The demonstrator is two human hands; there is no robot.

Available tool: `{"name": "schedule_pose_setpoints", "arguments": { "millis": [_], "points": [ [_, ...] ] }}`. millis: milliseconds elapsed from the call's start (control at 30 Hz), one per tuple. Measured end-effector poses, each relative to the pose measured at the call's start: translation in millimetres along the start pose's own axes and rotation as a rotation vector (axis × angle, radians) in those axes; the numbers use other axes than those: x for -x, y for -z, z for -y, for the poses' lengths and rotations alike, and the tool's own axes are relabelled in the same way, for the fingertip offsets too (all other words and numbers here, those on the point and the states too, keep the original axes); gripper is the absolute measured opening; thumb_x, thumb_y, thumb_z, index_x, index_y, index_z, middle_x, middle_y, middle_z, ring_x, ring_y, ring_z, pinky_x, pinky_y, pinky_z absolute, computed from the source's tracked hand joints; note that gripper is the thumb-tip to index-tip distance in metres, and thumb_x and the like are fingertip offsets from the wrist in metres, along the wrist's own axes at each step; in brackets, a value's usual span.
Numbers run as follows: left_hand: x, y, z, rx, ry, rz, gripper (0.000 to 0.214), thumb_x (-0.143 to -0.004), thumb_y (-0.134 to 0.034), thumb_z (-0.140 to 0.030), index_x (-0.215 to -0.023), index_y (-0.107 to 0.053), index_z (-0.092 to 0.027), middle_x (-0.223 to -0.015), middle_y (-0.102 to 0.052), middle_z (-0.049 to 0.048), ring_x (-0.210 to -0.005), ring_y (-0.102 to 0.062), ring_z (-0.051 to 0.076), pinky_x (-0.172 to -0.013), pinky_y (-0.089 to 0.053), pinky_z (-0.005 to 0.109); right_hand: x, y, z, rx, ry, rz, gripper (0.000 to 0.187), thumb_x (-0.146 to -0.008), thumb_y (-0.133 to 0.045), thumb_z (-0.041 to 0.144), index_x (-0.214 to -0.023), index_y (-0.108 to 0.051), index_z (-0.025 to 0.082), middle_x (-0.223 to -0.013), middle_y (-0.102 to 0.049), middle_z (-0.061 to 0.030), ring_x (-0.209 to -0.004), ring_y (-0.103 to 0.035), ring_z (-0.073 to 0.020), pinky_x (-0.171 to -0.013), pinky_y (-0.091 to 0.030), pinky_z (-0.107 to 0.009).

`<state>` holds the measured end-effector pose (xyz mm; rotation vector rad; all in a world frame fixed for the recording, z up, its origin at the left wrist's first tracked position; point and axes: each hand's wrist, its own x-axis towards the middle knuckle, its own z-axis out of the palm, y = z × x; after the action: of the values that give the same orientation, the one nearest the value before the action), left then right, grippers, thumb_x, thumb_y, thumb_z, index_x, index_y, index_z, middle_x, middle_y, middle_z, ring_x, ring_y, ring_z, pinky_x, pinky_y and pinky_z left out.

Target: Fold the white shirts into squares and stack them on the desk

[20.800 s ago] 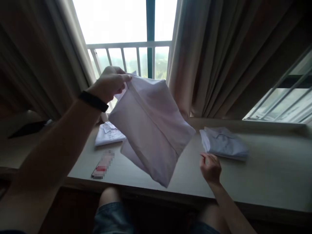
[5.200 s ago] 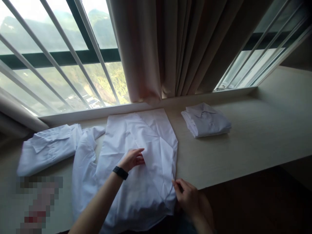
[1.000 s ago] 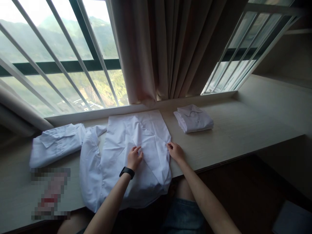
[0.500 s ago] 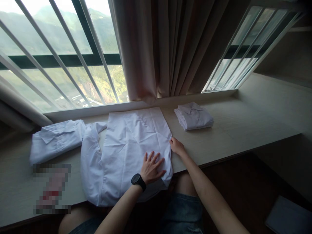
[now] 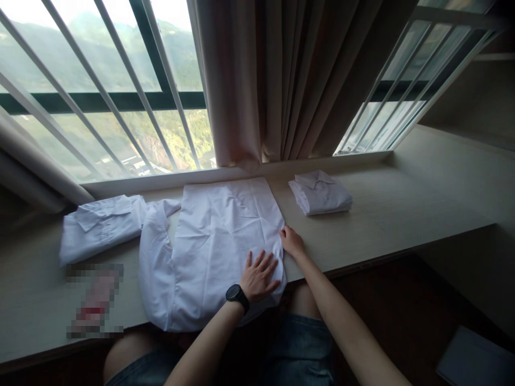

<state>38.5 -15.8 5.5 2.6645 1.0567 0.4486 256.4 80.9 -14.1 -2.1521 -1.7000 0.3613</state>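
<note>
A white shirt (image 5: 213, 241) lies spread flat on the light wooden counter (image 5: 402, 214), its left sleeve trailing out to the left. My left hand (image 5: 259, 276), with a black watch on the wrist, rests open with spread fingers on the shirt's lower right part. My right hand (image 5: 292, 241) is at the shirt's right edge with its fingers curled onto the cloth there. A folded white shirt (image 5: 321, 193) sits to the right. Another white shirt (image 5: 102, 225) lies loosely folded at the left.
A blurred flat object (image 5: 96, 300) lies on the counter's front left. Brown curtains (image 5: 281, 80) hang behind, between barred windows (image 5: 100, 96). My knees in denim shorts are under the counter's front edge.
My left hand has gone from the shirt's middle to its lower right and flattened there. The fold it held now lies smooth. My right hand stays at the shirt's right edge.
</note>
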Motion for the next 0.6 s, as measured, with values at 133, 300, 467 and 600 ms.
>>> {"name": "schedule_pose_setpoints", "arguments": {
  "millis": [133,300,467,600],
  "points": [
    [12,14.0,2,-0.003,0.091,-0.076,0.058,-0.101,-0.039,-0.044,-0.154,-0.034,-0.02,-0.158,-0.038,0.0101,-0.15,-0.026,0.027,-0.123,-0.015,0.056,22,-6,-3,-0.158,0.018,-0.268,0.043,-0.103,-0.025,0.034,-0.122,-0.059,0.015,-0.119,-0.065,-0.0149,-0.111,-0.06,-0.0226,-0.095,-0.044,-0.033],
    [56,42.6,24,-0.086,0.208,-0.17,0.055,-0.099,-0.044,-0.031,-0.154,-0.036,-0.028,-0.159,-0.036,0.0066,-0.151,-0.021,0.029,-0.123,-0.013,0.058,68,-7,18,-0.049,0.347,-0.29,0.046,-0.101,-0.031,0.032,-0.134,-0.058,0.016,-0.144,-0.052,-0.0141,-0.141,-0.038,-0.0242,-0.117,-0.031,-0.042],
    [84,47.8,45,-0.152,0.315,-0.1,0.052,-0.097,-0.047,-0.034,-0.148,-0.044,-0.038,-0.159,-0.038,0.0025,-0.15,-0.021,0.035,-0.117,-0.006,0.07,100,-16,61,0.203,0.535,-0.123,0.049,-0.102,-0.033,0.03,-0.141,-0.054,0.011,-0.154,-0.043,-0.0145,-0.152,-0.018,-0.0287,-0.123,-0.018,-0.046],
    [88,38.5,49,-0.166,0.368,-0.055,0.052,-0.099,-0.042,-0.039,-0.151,-0.04,-0.039,-0.16,-0.035,0.0009,-0.15,-0.021,0.034,-0.117,-0.004,0.069,103,-30,69,0.286,0.507,-0.049,0.06,-0.102,-0.033,0.051,-0.151,-0.043,0.018,-0.159,-0.034,-0.0138,-0.15,-0.022,-0.0326,-0.121,-0.016,-0.053]
  ]
}}
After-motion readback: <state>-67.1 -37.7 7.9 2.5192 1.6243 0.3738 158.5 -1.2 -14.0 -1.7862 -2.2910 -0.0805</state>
